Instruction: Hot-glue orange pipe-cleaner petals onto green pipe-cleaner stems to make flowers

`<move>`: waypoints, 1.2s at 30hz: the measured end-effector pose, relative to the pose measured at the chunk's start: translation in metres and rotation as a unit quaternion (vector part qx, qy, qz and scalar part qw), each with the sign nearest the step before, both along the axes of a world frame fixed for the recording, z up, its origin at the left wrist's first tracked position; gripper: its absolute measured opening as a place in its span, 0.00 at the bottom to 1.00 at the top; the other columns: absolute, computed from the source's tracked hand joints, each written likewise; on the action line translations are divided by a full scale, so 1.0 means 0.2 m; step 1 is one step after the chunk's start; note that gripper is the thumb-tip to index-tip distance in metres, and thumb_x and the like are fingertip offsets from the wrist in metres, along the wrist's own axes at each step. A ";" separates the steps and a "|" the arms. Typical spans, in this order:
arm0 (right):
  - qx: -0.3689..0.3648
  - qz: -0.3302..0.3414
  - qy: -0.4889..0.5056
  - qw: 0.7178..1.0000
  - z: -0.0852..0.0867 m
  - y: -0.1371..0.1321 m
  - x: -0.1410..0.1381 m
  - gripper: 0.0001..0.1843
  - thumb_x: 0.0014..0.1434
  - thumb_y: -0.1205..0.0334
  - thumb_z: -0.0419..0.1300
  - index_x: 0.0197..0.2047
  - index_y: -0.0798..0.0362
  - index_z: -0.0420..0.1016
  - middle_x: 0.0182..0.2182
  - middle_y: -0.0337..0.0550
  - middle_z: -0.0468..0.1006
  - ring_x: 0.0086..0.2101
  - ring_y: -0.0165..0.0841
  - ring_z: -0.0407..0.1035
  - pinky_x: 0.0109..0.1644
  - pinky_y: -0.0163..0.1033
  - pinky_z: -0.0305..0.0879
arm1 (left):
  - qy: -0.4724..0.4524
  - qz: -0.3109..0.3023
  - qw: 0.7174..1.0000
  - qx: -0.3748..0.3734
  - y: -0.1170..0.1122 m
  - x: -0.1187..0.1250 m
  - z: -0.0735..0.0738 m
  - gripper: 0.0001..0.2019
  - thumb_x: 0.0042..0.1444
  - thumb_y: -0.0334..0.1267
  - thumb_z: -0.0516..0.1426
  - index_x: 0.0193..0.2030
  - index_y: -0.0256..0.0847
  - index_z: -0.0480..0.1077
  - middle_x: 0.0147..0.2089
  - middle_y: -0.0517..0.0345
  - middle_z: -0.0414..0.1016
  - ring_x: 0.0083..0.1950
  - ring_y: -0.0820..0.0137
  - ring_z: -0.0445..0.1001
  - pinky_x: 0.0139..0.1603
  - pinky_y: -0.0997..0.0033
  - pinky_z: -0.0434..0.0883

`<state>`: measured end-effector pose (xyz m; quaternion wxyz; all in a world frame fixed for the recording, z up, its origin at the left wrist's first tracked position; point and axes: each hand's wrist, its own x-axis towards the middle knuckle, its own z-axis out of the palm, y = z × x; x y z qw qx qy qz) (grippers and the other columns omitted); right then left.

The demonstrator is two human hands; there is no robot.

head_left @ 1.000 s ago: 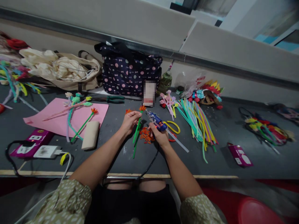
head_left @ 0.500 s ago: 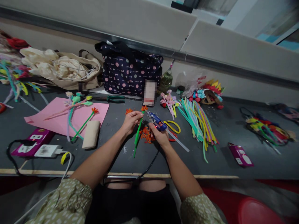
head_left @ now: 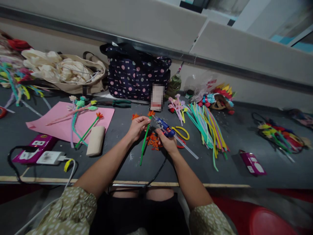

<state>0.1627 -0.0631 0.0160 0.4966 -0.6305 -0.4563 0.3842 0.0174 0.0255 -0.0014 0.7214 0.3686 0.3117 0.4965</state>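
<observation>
My left hand (head_left: 137,126) pinches a green pipe-cleaner stem (head_left: 144,143) just under its small orange flower head (head_left: 151,113). My right hand (head_left: 166,143) is wrapped round a blue hot glue gun (head_left: 163,126), whose nozzle points left at the orange head. A clear glue stick (head_left: 187,148) juts from the gun's back, and its black cord (head_left: 156,173) runs down off the table edge. A heap of orange pipe-cleaner bits (head_left: 153,141) lies between my two hands on the dark table (head_left: 122,163).
A pink sheet (head_left: 61,122) with finished pipe-cleaner flowers lies left, beside a cardboard roll (head_left: 96,141) and a power strip (head_left: 34,150). Loose coloured pipe cleaners (head_left: 207,127) fan out on the right. A polka-dot bag (head_left: 138,75), pliers (head_left: 121,103) and a small bottle (head_left: 174,85) stand behind.
Almost nothing has moved. The stem's head and the glue gun nozzle stay close together; the view has shifted slightly.
</observation>
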 end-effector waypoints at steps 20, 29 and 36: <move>-0.014 -0.003 -0.017 1.000 0.01 0.00 0.00 0.24 0.50 0.37 0.66 0.21 0.49 0.68 0.11 0.33 0.66 0.13 0.28 0.62 0.18 0.34 0.62 | 0.002 0.005 1.000 0.008 0.00 0.00 0.00 0.15 0.39 0.41 0.72 0.29 0.36 0.74 0.20 0.64 0.68 0.19 0.80 0.62 0.20 0.79 0.60; -0.016 -0.003 -0.022 1.000 0.01 0.00 0.00 0.25 0.49 0.37 0.67 0.21 0.50 0.68 0.11 0.33 0.66 0.12 0.28 0.62 0.18 0.34 0.61 | 0.002 0.002 1.000 0.009 0.00 0.00 0.01 0.16 0.39 0.42 0.72 0.28 0.36 0.74 0.21 0.64 0.68 0.20 0.80 0.62 0.20 0.79 0.60; -0.001 0.010 -0.032 0.999 0.01 0.00 0.00 0.25 0.51 0.37 0.66 0.22 0.49 0.68 0.11 0.33 0.66 0.13 0.28 0.62 0.18 0.34 0.61 | -0.001 0.005 1.000 0.009 0.00 0.00 0.01 0.15 0.39 0.42 0.72 0.29 0.35 0.74 0.21 0.64 0.68 0.20 0.80 0.62 0.20 0.79 0.61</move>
